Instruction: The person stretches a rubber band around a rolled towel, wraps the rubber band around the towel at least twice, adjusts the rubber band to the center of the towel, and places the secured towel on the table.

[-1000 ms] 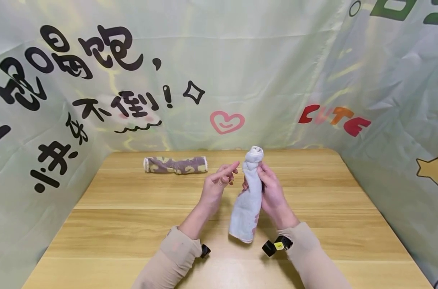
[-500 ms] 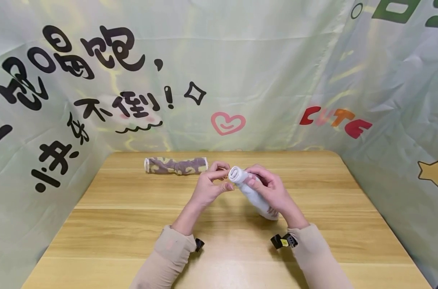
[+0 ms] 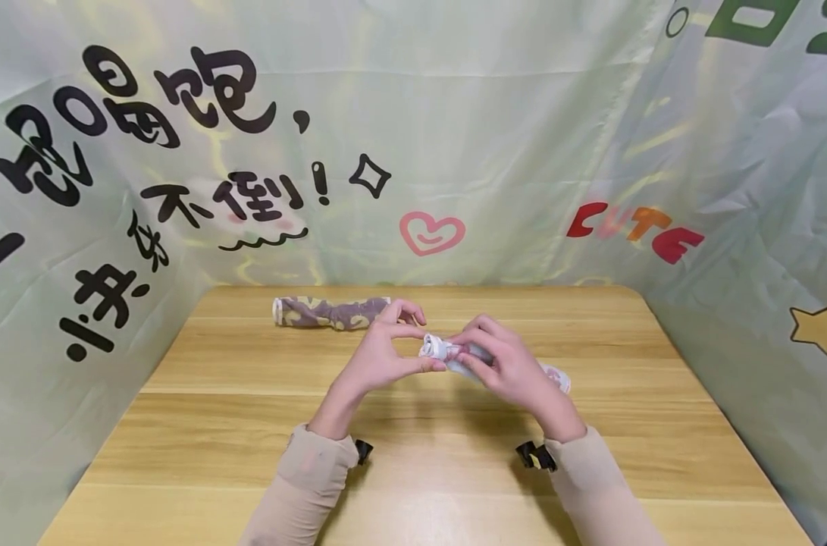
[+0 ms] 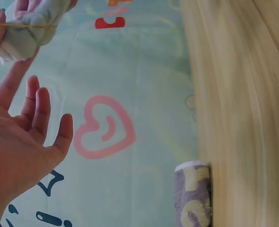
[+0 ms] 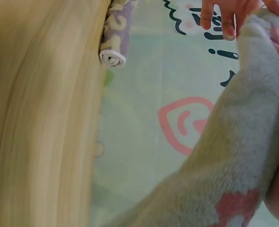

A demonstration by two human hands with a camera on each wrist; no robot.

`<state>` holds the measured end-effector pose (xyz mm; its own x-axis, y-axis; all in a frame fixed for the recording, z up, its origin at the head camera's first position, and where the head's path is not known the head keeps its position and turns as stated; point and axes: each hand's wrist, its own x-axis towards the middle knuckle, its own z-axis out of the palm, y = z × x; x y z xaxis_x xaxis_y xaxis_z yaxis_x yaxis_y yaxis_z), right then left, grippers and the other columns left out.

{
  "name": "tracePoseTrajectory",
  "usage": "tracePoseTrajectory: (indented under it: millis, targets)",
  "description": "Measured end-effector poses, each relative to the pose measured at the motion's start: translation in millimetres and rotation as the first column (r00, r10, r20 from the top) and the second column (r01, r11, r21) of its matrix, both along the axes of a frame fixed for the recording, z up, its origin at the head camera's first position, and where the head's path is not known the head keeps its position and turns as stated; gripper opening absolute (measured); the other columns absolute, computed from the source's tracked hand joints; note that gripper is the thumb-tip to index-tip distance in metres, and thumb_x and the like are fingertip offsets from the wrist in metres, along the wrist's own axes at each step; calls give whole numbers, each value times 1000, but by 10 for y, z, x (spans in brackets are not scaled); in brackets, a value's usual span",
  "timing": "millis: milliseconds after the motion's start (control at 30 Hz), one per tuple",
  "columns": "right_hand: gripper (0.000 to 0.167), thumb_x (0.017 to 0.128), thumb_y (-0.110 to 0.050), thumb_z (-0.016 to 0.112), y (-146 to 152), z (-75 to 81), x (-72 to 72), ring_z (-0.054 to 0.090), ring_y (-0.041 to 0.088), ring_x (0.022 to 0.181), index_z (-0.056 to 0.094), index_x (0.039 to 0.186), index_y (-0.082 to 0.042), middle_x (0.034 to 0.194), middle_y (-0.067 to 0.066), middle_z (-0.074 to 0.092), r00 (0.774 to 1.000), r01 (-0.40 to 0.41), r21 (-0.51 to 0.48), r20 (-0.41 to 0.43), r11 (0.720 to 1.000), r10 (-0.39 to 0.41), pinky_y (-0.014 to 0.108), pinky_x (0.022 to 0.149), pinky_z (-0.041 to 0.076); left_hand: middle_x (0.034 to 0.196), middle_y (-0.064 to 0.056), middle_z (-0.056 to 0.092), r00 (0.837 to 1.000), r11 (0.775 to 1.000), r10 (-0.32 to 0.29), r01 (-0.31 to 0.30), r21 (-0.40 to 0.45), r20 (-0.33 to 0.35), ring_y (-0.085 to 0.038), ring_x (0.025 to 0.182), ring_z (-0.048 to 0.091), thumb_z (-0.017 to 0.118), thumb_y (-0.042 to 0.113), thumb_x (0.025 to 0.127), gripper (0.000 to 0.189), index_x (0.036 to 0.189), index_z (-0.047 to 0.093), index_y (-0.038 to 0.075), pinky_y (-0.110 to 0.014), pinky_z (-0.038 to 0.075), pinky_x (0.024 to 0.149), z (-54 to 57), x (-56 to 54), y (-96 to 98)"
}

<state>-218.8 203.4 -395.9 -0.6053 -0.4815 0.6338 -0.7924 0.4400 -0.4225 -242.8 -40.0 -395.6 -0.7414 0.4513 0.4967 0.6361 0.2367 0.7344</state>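
Note:
My right hand [image 3: 512, 364] grips a pale, pink-patterned rolled towel [image 3: 480, 365] near its left end, above the table. Its far end shows past my wrist. In the right wrist view the towel's length [image 5: 243, 127] runs down toward the camera. My left hand [image 3: 372, 353] has its thumb and index finger spread around the towel's left end. A thin yellow rubber band [image 4: 37, 26] stretches across that end in the left wrist view, reaching to the thumb; the other left fingers extend free of the towel.
A purple and cream rolled towel [image 3: 327, 313] lies at the table's back left, partly behind my left hand. The wooden table [image 3: 427, 478] meets a printed cloth backdrop [image 3: 522, 152] along the back and sides.
The pale towel has turned from upright to nearly level, its rolled end swinging left and down. My right hand now grips it from above, and my left thumb and index finger have come around its end.

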Motion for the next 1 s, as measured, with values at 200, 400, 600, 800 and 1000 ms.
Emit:
tracePoseTrajectory:
  millis: [200,400,600,800,1000]
  targets:
    - [26,87,-2,81,-35,-37,4,52,11,71,73,110,-12,99,3,58,989,49,108,-142,993,-33,26,58,49,118,-6,56,1000,999,-18,18,-49,18,-19,110,51,93,18,80,27,101,79,8,-44,48,97,-14,7,-3]
    - [24,85,-5,83,-71,-80,4,54,12,68,74,107,-12,99,3,60,981,115,90,-166,989,-99,26,54,49,117,-3,52,999,997,11,-9,-82,30,-21,110,52,84,17,88,18,99,74,8,-50,51,95,-37,18,49]
    - [20,83,-8,87,-131,-131,-27,62,17,76,76,100,-9,97,4,64,987,122,36,-106,992,-118,31,61,56,114,-1,52,993,968,109,-93,-235,54,-18,95,55,74,23,87,20,104,66,16,-40,54,78,-63,34,87]
    - [20,85,-8,86,-145,-143,-16,64,17,80,75,102,-9,97,3,69,979,151,-99,152,984,-135,29,67,56,109,0,59,989,991,56,-38,-131,135,-19,88,57,74,23,97,18,112,68,14,-32,54,72,-66,5,58]
    - [19,95,-16,79,-180,-76,45,67,16,75,70,111,-13,103,6,70,886,220,-251,456,943,-85,28,62,56,113,-9,67,983,997,-21,7,75,180,-27,95,64,73,15,99,30,126,67,2,-31,59,80,-30,-33,-23]
